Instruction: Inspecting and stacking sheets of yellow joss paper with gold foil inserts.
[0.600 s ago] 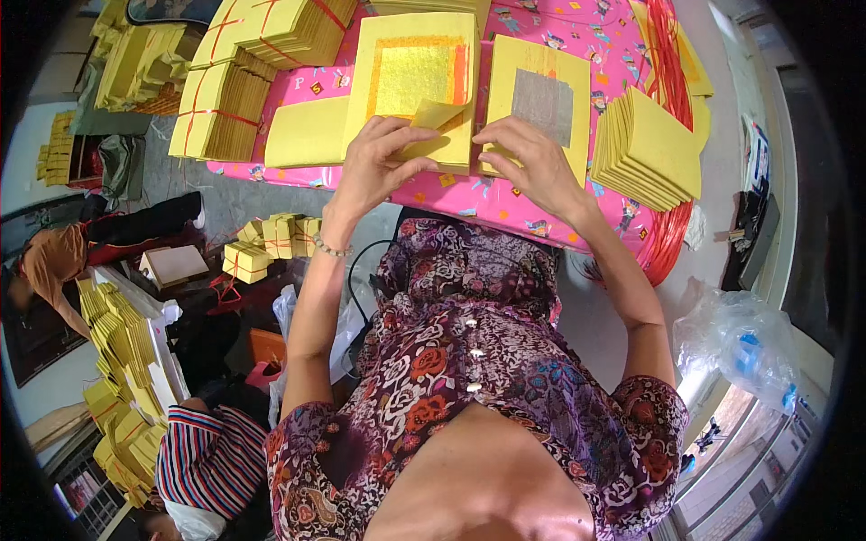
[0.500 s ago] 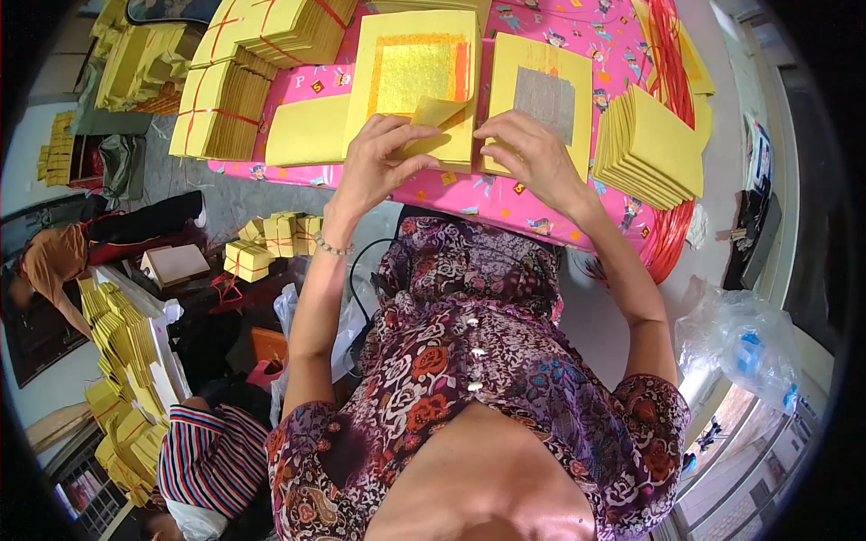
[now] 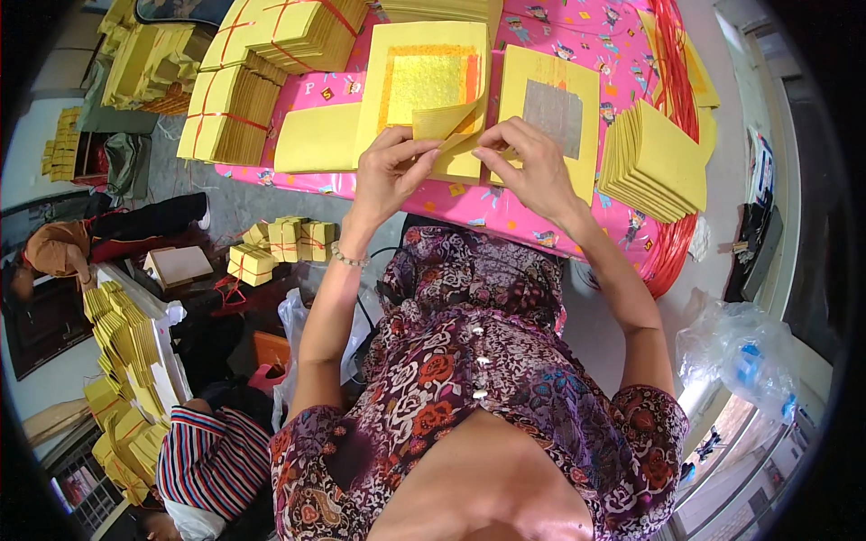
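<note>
A stack of yellow paper sheets [image 3: 384, 45] with a shiny gold square [image 3: 422, 88] edged in orange lies on the table before me. The lower right corner of its top paper is lifted and curled over. My left hand [image 3: 390, 171] pinches the lower edge of the lifted paper between thumb and fingers. Close by on the right, my right hand [image 3: 534, 167] pinches at the tip of that curled corner. Partly behind my right hand sits another yellow stack with a silver square [image 3: 554, 119]. How many sheets are lifted cannot be made out.
Bundles tied with red string [image 3: 221, 113] and a folded yellow packet [image 3: 316, 140] are on the left. Fanned folded packets [image 3: 654, 162] and red strands [image 3: 675, 81] lie right on the pink tablecloth [image 3: 532, 212]. A person in stripes [image 3: 216, 455] is lower left; another person [image 3: 59, 248] is farther off.
The paper's corner is raised and curled farther, and my right hand has come to its tip. The whole view has shifted slightly.
</note>
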A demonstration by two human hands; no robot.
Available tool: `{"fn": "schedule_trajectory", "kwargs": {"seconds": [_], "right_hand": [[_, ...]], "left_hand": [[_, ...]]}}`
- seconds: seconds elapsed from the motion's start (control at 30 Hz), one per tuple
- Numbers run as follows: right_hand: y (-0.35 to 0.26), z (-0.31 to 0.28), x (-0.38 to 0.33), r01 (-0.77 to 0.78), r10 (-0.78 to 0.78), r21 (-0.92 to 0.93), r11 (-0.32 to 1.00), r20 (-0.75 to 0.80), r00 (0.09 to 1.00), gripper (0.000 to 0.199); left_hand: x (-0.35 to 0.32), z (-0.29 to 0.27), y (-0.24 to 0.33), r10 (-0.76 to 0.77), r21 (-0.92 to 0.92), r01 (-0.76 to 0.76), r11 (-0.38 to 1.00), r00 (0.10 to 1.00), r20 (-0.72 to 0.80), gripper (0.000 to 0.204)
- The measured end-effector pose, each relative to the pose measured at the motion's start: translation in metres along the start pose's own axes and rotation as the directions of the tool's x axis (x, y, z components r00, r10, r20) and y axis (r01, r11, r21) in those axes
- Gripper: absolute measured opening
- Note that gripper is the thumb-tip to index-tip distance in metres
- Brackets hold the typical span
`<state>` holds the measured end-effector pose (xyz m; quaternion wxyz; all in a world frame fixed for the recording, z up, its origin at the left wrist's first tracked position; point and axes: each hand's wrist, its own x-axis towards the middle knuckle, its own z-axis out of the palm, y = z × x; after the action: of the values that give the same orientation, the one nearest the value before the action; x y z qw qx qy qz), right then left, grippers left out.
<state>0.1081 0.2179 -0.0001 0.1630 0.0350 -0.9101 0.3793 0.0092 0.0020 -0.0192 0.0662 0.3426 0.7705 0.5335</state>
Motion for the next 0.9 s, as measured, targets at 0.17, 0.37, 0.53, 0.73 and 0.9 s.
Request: {"fn": "schedule_trajectory", "kwargs": {"seconds": [0.17,0.37,0.53,0.73,0.9], "right_hand": [[-0.007,0.007,0.003,-0.230,0.221,0.254,0.939,0.063,0.973,0.021],[-0.004,0.006,0.001,-0.275,0.271,0.295,0.915,0.054,0.961,0.019],[0.002,-0.005,0.006,-0.242,0.249,0.230,0.943,-0.001,0.969,0.017],[0.006,-0.011,0.020,-0.031,0.033,0.038,0.999,-0.070,0.997,0.022],[-0.001,-0.013,0.030,0.227,-0.228,-0.141,0.964,0.013,0.974,0.046]], "left_hand": [[-0.001,-0.001,-0.007,-0.075,-0.043,0.075,0.996,0.997,0.002,0.015],[0.001,-0.002,-0.004,-0.115,-0.049,0.114,0.992,0.993,-0.017,0.012],[0.003,-0.005,0.000,-0.097,-0.023,0.097,0.995,0.995,-0.016,0.013],[0.002,-0.004,-0.001,-0.080,-0.108,0.079,0.991,0.997,-0.007,0.014],[0.000,-0.002,-0.003,-0.037,-0.088,0.034,0.996,0.999,-0.035,0.015]]}}
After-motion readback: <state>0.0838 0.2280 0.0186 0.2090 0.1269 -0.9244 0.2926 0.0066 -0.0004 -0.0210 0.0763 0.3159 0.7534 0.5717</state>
